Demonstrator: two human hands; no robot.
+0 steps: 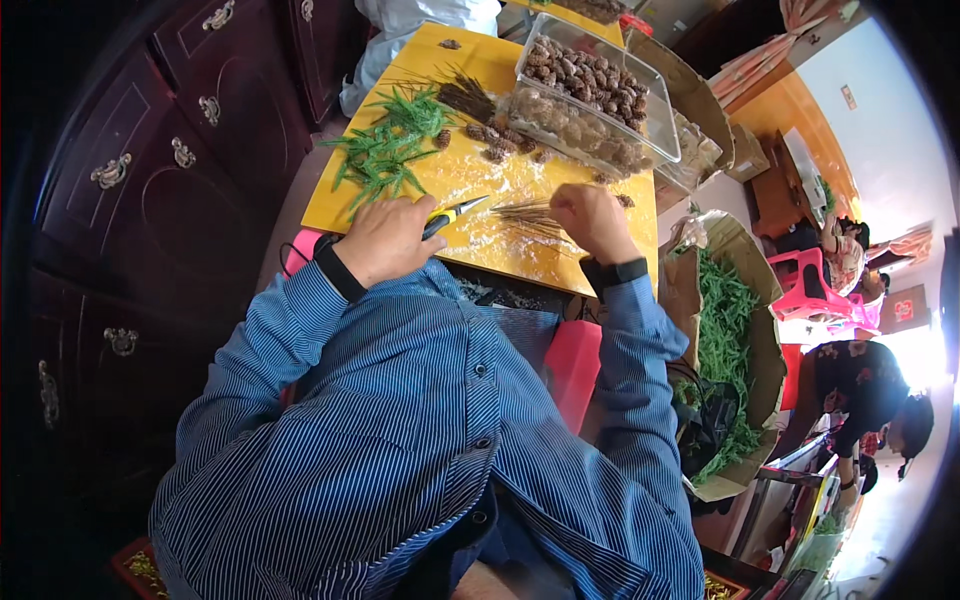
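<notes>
A yellow surface (pixel 415 68) is carrying a clear plastic box (pixel 600 119) at back right. Loose pine cones (pixel 497 142) are lying near it, green sprigs (pixel 385 150) and dark stems (pixel 466 97) are resting farther left, thin brown stems (pixel 532 221) are fanning out nearer the front, and white flakes (pixel 482 182) (mostly around the middle) are dusting it.

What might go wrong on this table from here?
The pointed yellow and black metal pliers at the left hand might poke the right hand if they slip. The thin brown stems near the right hand could scatter if brushed. The clear rectangular plastic bin of brown pine cones, near the yellow table edge, may spill if bumped.
</notes>
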